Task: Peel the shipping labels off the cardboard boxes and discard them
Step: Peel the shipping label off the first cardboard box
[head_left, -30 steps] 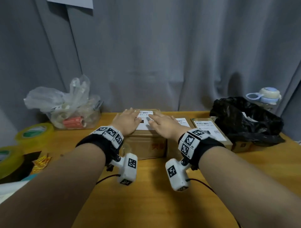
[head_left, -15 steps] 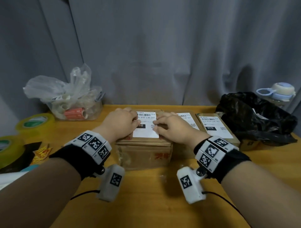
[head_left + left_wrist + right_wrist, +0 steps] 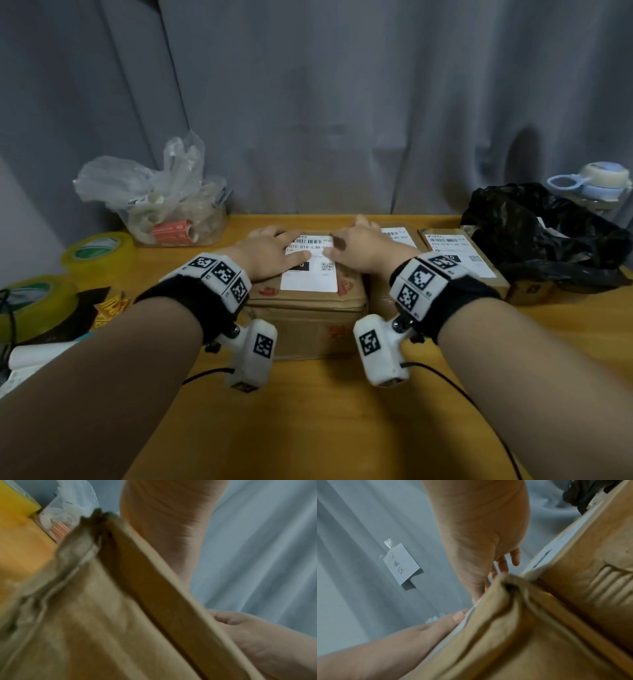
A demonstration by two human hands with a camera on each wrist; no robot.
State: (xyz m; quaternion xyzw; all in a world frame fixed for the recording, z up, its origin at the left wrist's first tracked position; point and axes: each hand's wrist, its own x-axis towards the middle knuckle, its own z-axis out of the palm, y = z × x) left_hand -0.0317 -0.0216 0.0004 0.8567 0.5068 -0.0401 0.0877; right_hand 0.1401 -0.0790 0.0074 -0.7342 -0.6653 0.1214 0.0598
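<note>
Cardboard box (image 3: pixel 305 308) sits mid-table, its white label (image 3: pixel 310 274) on top; left hand (image 3: pixel 270 255) lies flat on the label, right hand (image 3: pixel 363 250) beside it, fingers spread, gripping nothing.

A wooden table (image 3: pixel 325 428) stands before a grey curtain (image 3: pixel 342 102); a clear plastic bag (image 3: pixel 164 202) sits at rear left; two yellow tape rolls (image 3: pixel 99 250) lie at the left edge; a paper note (image 3: pixel 401 563) hangs on the curtain.
</note>
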